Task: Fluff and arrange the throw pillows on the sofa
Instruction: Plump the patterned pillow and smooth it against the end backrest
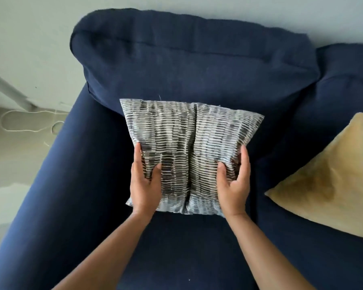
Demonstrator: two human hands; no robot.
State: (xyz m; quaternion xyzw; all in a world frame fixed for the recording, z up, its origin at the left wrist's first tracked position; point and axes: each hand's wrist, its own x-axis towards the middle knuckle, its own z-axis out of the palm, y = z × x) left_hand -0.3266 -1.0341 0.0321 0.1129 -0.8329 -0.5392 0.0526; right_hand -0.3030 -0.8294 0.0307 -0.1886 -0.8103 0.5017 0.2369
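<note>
Both of my grips are clamped on the patterned pillow (189, 155), left hand (145, 181) and right hand (234, 183) squeezing opposite edges on the sofa (82, 195) seat, so I'd press inward evenly, then release to plump it.

Head camera looks steeply down, close over the sofa (76, 185).

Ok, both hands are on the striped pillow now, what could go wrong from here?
1. The left hand and right hand squeeze the striped pillow inward, and a deep crease runs down its middle; it may stay dented rather than plump.
2. Loose threads show at its top edge, so hard tugging could fray the seam.
3. It sits beside the sofa arm; a slip could send it to the floor.
</note>
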